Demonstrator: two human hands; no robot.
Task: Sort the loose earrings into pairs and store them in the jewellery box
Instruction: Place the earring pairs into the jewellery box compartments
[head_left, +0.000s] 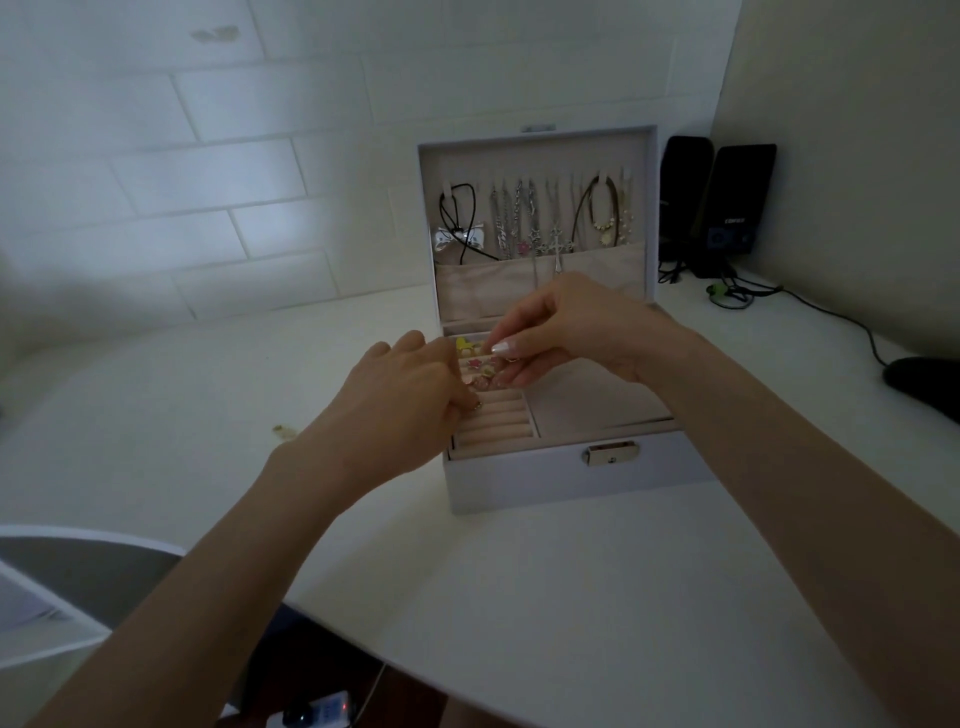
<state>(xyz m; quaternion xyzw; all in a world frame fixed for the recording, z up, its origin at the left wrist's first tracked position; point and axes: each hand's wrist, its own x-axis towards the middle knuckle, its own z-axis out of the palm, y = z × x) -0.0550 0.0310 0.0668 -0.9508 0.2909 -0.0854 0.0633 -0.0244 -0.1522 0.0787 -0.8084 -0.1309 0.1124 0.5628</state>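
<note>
**Earrings being seated in the padded rolls of the open box**

The white rectangular jewellery box (561, 483) is stood on the white surface (519, 597) with its clasp towards the person. Its hinged lid (535, 140) is propped upright, so the tray is left open to both hands and the hanging necklaces (519, 218) are kept out of the way.

Both hands are brought together over the beige padded roll section (498, 421) at the tray's front left. The small yellow and pink earrings (475, 361) are already lodged in its rear rows. They seem to be set side by side so that matches can be read at a glance.

The right hand (566, 327) is held above these rows, thumb and fingertips closed in a pinch on what appears to be a small metal earring (511, 359). It is probably held there for comparison or for pushing into a slot.

The left hand (410, 384) is curled knuckles-up, with its fingertips down against the rolls. Whether anything is gripped beneath them cannot be told. The rolls are likely being parted or steadied.

The plain beige compartment (592, 395) beside the rolls is left unused. One tiny pale loose piece (280, 429) is still lying on the surface, well to the left of the box, so the sorting is judged nearly but not fully done.
</note>
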